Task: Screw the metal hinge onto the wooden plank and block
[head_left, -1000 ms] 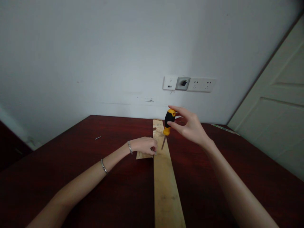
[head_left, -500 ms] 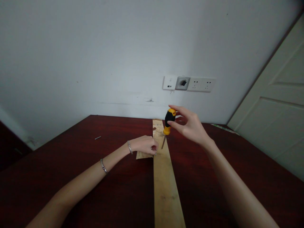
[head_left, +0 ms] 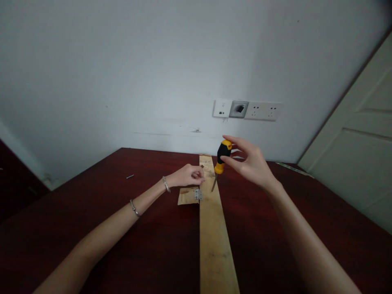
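My right hand (head_left: 249, 163) grips a yellow and black screwdriver (head_left: 223, 154) by its handle, tip pointing down over a long wooden board (head_left: 216, 228). I cannot tell whether the tip touches the wood. Fingers curled into a pinch, my left hand (head_left: 187, 175) hovers at the board's left edge; anything held in it is too small to make out. Just below that hand, a metal hinge (head_left: 198, 194) lies across the joint between the board and a short wooden piece (head_left: 186, 197).
The board rests on a dark red table (head_left: 147, 212) and reaches back to the wall. A small metal pin or screw (head_left: 130, 177) lies at the left. At the back right is a flat, pale strip (head_left: 294, 169). Sockets (head_left: 263, 110) are set in the wall.
My left hand has lifted away from the hinge and moved up, so the hinge and short wooden piece now show. The screwdriver stays in my right hand, slightly more tilted.
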The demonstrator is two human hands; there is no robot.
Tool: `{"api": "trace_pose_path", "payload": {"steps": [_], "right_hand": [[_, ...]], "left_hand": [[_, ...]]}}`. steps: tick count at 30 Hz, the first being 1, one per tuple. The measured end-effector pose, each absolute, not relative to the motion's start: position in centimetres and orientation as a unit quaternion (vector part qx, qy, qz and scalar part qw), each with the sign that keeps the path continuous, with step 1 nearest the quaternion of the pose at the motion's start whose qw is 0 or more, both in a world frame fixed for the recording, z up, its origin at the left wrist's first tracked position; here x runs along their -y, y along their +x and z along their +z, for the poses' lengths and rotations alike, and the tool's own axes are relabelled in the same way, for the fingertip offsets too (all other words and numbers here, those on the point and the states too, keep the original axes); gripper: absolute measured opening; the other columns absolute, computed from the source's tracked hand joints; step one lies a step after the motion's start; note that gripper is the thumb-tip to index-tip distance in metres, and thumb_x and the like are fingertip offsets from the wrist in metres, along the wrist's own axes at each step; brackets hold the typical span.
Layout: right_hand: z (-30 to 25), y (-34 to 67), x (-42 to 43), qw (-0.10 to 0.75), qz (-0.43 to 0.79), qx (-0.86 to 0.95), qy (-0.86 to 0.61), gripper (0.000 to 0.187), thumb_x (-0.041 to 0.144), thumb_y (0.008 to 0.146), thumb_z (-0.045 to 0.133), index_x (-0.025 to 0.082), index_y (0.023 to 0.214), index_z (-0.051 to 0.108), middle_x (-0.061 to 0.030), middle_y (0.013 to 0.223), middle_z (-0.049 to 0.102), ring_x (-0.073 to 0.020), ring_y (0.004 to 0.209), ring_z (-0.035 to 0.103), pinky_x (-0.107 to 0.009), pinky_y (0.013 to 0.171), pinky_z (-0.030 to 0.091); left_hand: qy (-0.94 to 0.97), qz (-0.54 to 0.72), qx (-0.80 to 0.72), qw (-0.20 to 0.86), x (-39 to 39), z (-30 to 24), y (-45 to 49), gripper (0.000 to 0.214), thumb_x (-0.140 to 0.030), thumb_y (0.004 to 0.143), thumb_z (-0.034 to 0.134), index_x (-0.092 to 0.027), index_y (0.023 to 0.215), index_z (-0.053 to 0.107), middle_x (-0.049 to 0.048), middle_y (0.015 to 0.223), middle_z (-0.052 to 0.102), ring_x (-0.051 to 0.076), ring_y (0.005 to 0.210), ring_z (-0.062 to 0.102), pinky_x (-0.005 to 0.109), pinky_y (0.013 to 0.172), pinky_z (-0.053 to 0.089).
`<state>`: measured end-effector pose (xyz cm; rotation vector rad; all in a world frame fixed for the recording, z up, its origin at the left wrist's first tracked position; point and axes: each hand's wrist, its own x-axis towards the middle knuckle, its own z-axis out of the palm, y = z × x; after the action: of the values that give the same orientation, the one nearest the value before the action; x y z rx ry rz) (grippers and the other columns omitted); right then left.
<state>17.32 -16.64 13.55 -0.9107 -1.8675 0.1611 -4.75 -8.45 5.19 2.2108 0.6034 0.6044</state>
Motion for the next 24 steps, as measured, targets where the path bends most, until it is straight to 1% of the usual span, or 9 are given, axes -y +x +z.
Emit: {"api": "trace_pose_path", "payload": {"steps": [2,4,8,10,15,18,20,24], "right_hand": [[13.6,17.4,16.7,0.508,0.07,0.771,-0.377,0.051,0.023,0.077,0.063,0.022,0.128,0.055,-0.0097,0.113,0.061,-0.0223,0.094,0.06,-0.038,0.073,0.059],[13.7,17.5,16.8,0.511,0.072,0.77,-0.375,0.051,0.024,0.077,0.063,0.023,0.127,0.055,-0.0094,0.113,0.061,-0.0223,0.094,0.06,-0.038,0.073,0.059],[13.8,17.3,17.0,0.509,0.073,0.772,-0.374,0.051,0.025,0.077,0.064,0.023,0.127,0.056,-0.0096,0.112,0.062,-0.0226,0.093,0.061,-0.038,0.073,0.059],[13.9,17.2,17.1,0.508,0.074,0.772,-0.376,0.051,0.025,0.077,0.064,0.022,0.127,0.056,-0.01,0.113,0.062,-0.023,0.093,0.061,-0.039,0.073,0.059],[13.8,17.3,17.1,0.51,0.081,0.772,-0.371,0.051,0.028,0.078,0.065,0.024,0.127,0.055,-0.0099,0.113,0.062,-0.0242,0.094,0.062,-0.041,0.073,0.059],[13.7,17.3,17.1,0.506,0.076,0.773,-0.375,0.051,0.03,0.078,0.065,0.025,0.128,0.055,-0.0096,0.114,0.062,-0.0244,0.093,0.062,-0.041,0.074,0.059],[13.6,17.4,17.1,0.502,0.07,0.775,-0.377,0.051,0.032,0.079,0.065,0.025,0.128,0.055,-0.0096,0.114,0.063,-0.025,0.094,0.062,-0.042,0.074,0.059],[13.4,17.4,16.9,0.497,0.052,0.779,-0.379,0.052,0.035,0.079,0.065,0.024,0.128,0.055,-0.0106,0.111,0.064,-0.0258,0.091,0.064,-0.044,0.075,0.059]], "left_hand": [[0.83,0.261,-0.249,0.426,8.3,5.8,-5.6,0.015,-0.024,0.08,0.061,-0.013,0.082,0.052,0.0035,0.077,0.067,0.012,0.069,0.066,0.022,0.059,0.052],[0.805,0.283,-0.267,0.448,8.0,6.2,-6.6,0.018,-0.027,0.08,0.062,-0.012,0.083,0.051,0.0041,0.077,0.067,0.012,0.065,0.066,0.022,0.055,0.053],[0.79,0.315,-0.326,0.412,7.2,6.3,-9.7,0.024,-0.034,0.079,0.064,-0.011,0.081,0.056,0.0016,0.065,0.063,0.01,0.055,0.06,0.02,0.048,0.05],[0.788,0.312,-0.358,0.391,6.9,6.2,-11.9,0.026,-0.036,0.077,0.066,-0.011,0.081,0.058,0.0012,0.064,0.062,0.009,0.054,0.058,0.019,0.047,0.048],[0.79,0.264,-0.438,0.34,6.8,5.7,-18.9,0.024,-0.036,0.074,0.066,-0.012,0.078,0.064,0.0024,0.07,0.064,0.009,0.058,0.056,0.02,0.052,0.047],[0.788,0.238,-0.498,0.273,7.0,5.5,-23.8,0.021,-0.033,0.073,0.064,-0.013,0.075,0.066,0.002,0.069,0.065,0.01,0.061,0.056,0.02,0.06,0.045],[0.784,0.232,-0.529,0.226,7.2,5.2,-27.0,0.02,-0.033,0.072,0.063,-0.013,0.074,0.068,0.0028,0.072,0.067,0.012,0.067,0.058,0.021,0.067,0.045],[0.756,0.206,-0.603,0.15,8.0,4.3,-32.4,0.022,-0.035,0.073,0.06,-0.014,0.076,0.069,0.0033,0.078,0.07,0.015,0.073,0.06,0.022,0.071,0.043]]}}
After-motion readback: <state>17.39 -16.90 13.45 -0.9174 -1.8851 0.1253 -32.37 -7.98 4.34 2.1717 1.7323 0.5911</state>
